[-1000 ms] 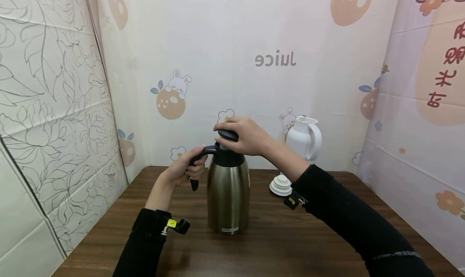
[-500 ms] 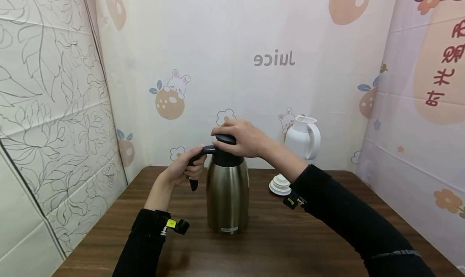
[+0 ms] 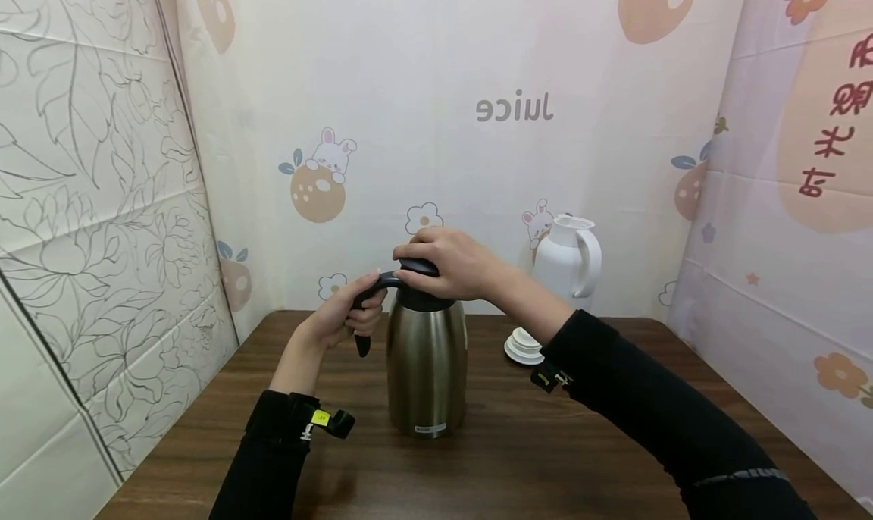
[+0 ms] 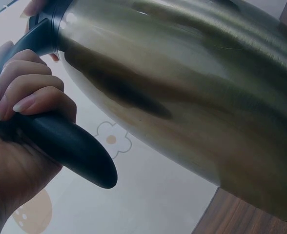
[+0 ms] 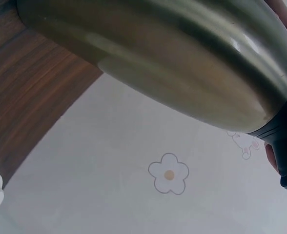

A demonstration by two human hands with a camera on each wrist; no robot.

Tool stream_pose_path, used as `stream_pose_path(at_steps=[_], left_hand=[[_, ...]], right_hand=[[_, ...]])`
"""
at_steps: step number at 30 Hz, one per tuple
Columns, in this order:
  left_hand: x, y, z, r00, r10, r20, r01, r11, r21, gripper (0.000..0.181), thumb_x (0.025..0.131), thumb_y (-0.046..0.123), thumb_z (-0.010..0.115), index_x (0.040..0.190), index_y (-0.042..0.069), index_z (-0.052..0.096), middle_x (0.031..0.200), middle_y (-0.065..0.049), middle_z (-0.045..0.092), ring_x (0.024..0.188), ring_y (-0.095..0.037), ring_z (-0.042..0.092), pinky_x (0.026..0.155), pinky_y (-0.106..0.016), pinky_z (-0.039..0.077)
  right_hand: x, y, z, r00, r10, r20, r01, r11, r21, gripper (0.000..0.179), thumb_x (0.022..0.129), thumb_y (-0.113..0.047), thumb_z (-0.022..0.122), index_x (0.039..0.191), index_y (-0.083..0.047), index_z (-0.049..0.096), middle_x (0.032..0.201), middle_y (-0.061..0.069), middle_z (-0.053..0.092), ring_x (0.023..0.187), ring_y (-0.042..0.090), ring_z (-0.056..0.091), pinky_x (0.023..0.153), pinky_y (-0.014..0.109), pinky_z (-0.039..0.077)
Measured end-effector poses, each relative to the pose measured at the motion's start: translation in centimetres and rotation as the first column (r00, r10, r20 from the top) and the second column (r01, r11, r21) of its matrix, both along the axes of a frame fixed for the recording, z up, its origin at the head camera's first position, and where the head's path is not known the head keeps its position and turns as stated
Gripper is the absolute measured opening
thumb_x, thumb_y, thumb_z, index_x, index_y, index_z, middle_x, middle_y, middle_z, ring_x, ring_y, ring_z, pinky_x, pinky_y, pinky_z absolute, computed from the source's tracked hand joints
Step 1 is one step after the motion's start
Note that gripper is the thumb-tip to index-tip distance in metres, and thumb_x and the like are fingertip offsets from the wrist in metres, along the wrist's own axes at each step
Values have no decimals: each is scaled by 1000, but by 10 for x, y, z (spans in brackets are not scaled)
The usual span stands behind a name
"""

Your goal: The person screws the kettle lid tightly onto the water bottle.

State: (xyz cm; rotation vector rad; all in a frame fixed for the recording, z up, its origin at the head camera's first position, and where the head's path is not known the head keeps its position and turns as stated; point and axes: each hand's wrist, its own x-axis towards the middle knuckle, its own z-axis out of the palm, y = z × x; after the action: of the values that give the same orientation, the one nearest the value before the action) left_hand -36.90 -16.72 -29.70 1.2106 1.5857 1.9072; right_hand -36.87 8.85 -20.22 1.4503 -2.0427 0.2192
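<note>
A brushed gold-brown metal thermos jug (image 3: 427, 376) with a black collar stands upright on the wooden table. My left hand (image 3: 341, 311) grips its black handle (image 3: 363, 346) on the left side; in the left wrist view the fingers curl round the handle (image 4: 75, 146). On top, my right hand (image 3: 460, 264) holds the black lid (image 3: 418, 267) from above, fingers over it and thumb along its near side. The lid sits low at the jug's mouth, its lower part hidden by the hand and collar. In the right wrist view the jug body (image 5: 182, 63) hides most of that hand.
At the back right stands a white jug (image 3: 555, 266) with a handle, partly behind my right forearm. A white stepped lid (image 3: 523, 346) lies on the table (image 3: 546, 444) in front of it. Patterned cloth walls close in the back and both sides.
The right hand has moved down and slightly left, turning the black lid with it, and the lid now sits lower on the jug. The left hand keeps its grip on the handle.
</note>
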Motion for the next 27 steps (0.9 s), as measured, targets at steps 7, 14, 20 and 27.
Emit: stream_pose_path(at_steps=[7,14,20,27], left_hand=[[1,-1,0,1000,15,-8,-15,1000,-8,49,117,42,26,78,17,39,56,15,34,44,-10,18,47,-33,11],[2,0,1,1000,16,-7,-16,1000,-4,49,118,42,25,77,18,39,56,14,33,44,-10,18,47,-33,10],[1,0,1,1000,19,-8,-19,1000,1,49,118,40,24,77,18,40,56,14,33,44,-9,19,46,-33,10],[2,1,0,1000,24,-10,-24,1000,-2,49,118,40,24,77,18,40,55,15,34,44,-10,18,46,-33,10]], right_hand=[[3,-1,-1,999,-47,-24,48,999,10,29,103,-37,67,121,-16,76,105,4,70,87,17,62,75,36,53],[9,-5,0,992,-117,-44,119,993,24,31,104,-37,64,121,-15,77,99,4,69,79,17,58,71,35,51],[14,-8,0,981,-190,-47,192,981,32,31,104,-38,61,120,-16,77,93,3,67,76,18,57,70,36,50],[20,-12,0,963,-268,-25,269,963,36,30,105,-39,59,116,-17,76,85,2,60,72,19,54,65,36,47]])
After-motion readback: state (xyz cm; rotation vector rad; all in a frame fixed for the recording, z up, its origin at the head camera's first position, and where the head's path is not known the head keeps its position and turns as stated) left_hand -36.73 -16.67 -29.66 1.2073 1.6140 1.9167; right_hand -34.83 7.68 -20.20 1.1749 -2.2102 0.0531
